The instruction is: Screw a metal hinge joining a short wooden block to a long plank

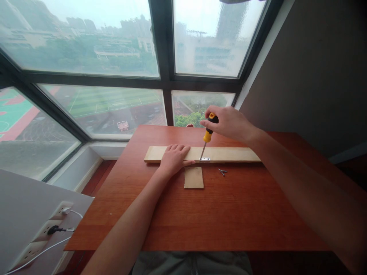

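Note:
A long pale wooden board (229,153) lies crosswise on the reddish-brown table (218,217). My left hand (175,157) rests flat on its left part, fingers stretched over the top and thumb along the near edge. Closed round the yellow and black handle of a screwdriver (207,136) is my right hand (231,123). The screwdriver stands slightly tilted, its tip at the left end of a small metal plate (205,159) on the board's near edge. Whether a screw sits under the tip is too small to tell.
A square piece of thin board (194,178) lies just in front of the long board. Several loose screws (222,172) lie to its right. Large windows (114,103) rise behind the table; wall sockets (48,230) with plugged-in cables are at the lower left.

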Motion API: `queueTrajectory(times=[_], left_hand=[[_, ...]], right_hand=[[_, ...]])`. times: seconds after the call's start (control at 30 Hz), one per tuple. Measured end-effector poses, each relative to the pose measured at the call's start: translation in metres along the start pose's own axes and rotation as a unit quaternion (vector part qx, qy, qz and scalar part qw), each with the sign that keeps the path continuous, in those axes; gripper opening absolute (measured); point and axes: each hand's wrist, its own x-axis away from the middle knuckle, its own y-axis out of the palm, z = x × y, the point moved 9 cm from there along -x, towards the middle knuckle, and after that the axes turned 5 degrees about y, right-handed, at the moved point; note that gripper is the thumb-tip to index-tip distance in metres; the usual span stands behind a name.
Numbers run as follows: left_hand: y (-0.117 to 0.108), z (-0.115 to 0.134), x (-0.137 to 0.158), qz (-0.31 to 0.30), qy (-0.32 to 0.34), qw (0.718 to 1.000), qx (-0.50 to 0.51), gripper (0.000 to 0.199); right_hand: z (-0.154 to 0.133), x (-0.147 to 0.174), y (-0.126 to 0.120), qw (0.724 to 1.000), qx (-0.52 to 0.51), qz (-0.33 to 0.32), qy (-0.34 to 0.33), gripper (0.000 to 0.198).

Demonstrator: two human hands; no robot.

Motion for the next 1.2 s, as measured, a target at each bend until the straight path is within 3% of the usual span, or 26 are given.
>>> queueTrajectory(times=[0.1, 0.3, 0.63, 1.2], left_hand=[[-0.0002, -0.0002, 0.0000, -0.001, -0.002, 1.000, 0.000, 0.052], [-0.0012, 0.0005, 0.0004, 0.002, 0.002, 1.000, -0.002, 0.053], [-0.0017, 0.0010, 0.0001, 0.000, 0.004, 1.000, -0.004, 0.053], [-0.0005, -0.0001, 0.0002, 0.003, 0.004, 1.000, 0.000, 0.054]], right_hand=[[-0.0001, 0.0012, 0.0005, 1.000, -0.009, 0.009, -0.005, 0.023], [-0.0075, 0.0041, 0.0014, 0.995, -0.082, -0.042, -0.048, 0.029], [-0.0015, -0.0013, 0.0017, 0.999, -0.020, 0.000, -0.029, 0.023], [0.0008, 0.0021, -0.0033, 0.992, -0.083, -0.066, -0.065, 0.031]])
